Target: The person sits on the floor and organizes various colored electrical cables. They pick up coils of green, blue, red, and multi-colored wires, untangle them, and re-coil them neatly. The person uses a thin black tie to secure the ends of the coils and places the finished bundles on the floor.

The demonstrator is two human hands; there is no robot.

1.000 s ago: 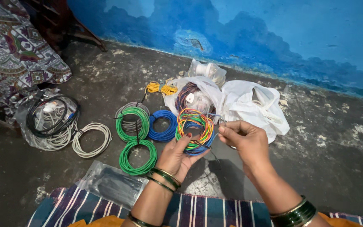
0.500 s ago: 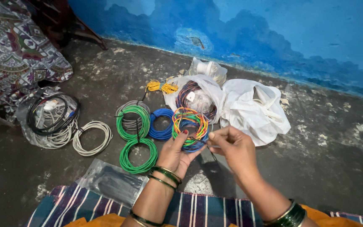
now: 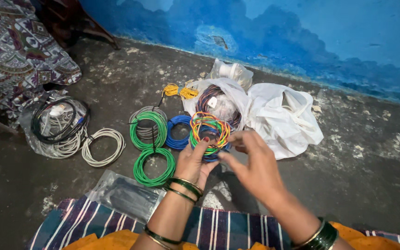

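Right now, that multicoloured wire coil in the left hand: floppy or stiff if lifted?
The coil probably holds its ring shape, since its thin strands lie bundled in one loop. Likely light: the left hand props it by fingertips. Loose strands may splay where the right hand reaches.

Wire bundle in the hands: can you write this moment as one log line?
left hand: holds colourful wire bundle | right hand: touching bundle | nearby: green wire coils, white bags

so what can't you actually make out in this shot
- Head view: the lower part of the multicolour wire coil is hidden by the left hand and the right hand.
- Contents of the white plastic bag: hidden by its folds.
- Clear packet: dark contents too blurred to tell.
- Patterned cloth: cut off by the left edge.
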